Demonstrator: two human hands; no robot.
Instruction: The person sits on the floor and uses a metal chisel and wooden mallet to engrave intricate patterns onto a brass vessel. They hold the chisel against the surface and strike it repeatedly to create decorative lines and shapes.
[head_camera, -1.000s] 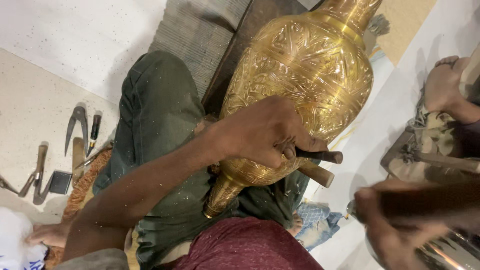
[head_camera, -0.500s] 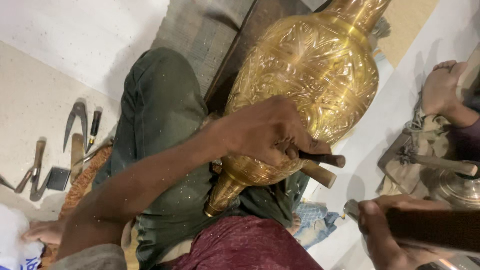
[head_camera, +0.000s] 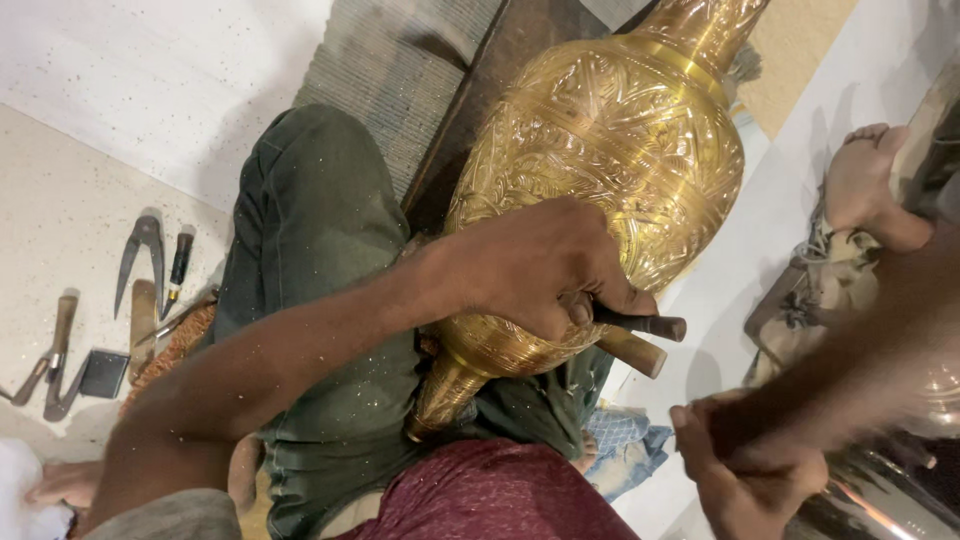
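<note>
While the engraved brass vase (head_camera: 610, 190) lies tilted across the lap, neck toward 1 o'clock and foot toward 7 o'clock, we see one view only, head cam.

Left hand (head_camera: 540, 265) sits at frame centre, on the vase's lower belly. Fingers curled tight round a dark chisel (head_camera: 640, 323); its tip pokes out at 3 o'clock of the fist. A second wooden handle (head_camera: 630, 350) sticks out just below it, touching the vase.

Right hand (head_camera: 745, 465) is at 5 o'clock, well apart from the vase. Fingers closed in a fist; blurred, so we cannot tell what it grips.

Green trousers (head_camera: 320, 270) under the vase, maroon cloth (head_camera: 490, 495) at 6 o'clock. Hand tools (head_camera: 110, 320) lie on the floor at 9 o'clock. Another person's bare foot (head_camera: 865, 180) at 3 o'clock.
</note>
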